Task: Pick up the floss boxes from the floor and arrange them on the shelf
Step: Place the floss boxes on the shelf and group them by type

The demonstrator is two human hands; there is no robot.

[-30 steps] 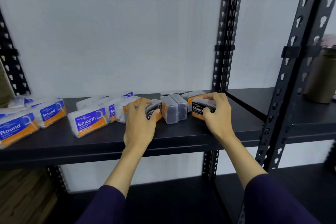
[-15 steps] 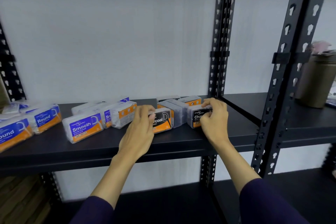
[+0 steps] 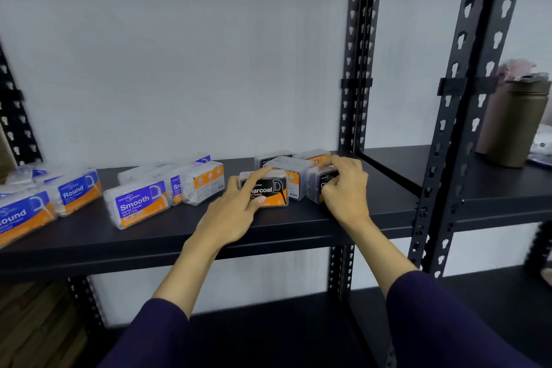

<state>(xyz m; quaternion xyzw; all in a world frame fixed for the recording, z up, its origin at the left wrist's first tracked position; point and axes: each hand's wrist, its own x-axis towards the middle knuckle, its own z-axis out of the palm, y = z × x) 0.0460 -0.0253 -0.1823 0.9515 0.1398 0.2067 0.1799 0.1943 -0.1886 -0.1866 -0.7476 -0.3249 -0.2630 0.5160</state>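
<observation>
The left hand (image 3: 236, 203) rests on the black "Charcoal" floss box (image 3: 264, 188), index finger stretched along its top edge and thumb against its front face, a light hold rather than a full clasp. The right hand (image 3: 346, 188) has its fingers curled over a second charcoal box (image 3: 324, 182) just to the right, gripping it from the top and front. Both boxes stand on the black shelf (image 3: 179, 230), near its front edge. Right behind them sit a few more boxes with grey and orange sides (image 3: 294, 169), close to touching. Farther left come white "Smooth" boxes (image 3: 137, 203), then "Round" boxes (image 3: 74, 191) at the far left. A brown flask (image 3: 507, 125) stands on the neighbouring shelf to the right, past the black upright (image 3: 457, 116).

The step in hand looks like squaring the two charcoal boxes into line with their group. Next, each likely needs a small nudge back and together so the labels face front, then both hands let go. No floor shows here, so whether more boxes wait there cannot be told.
</observation>
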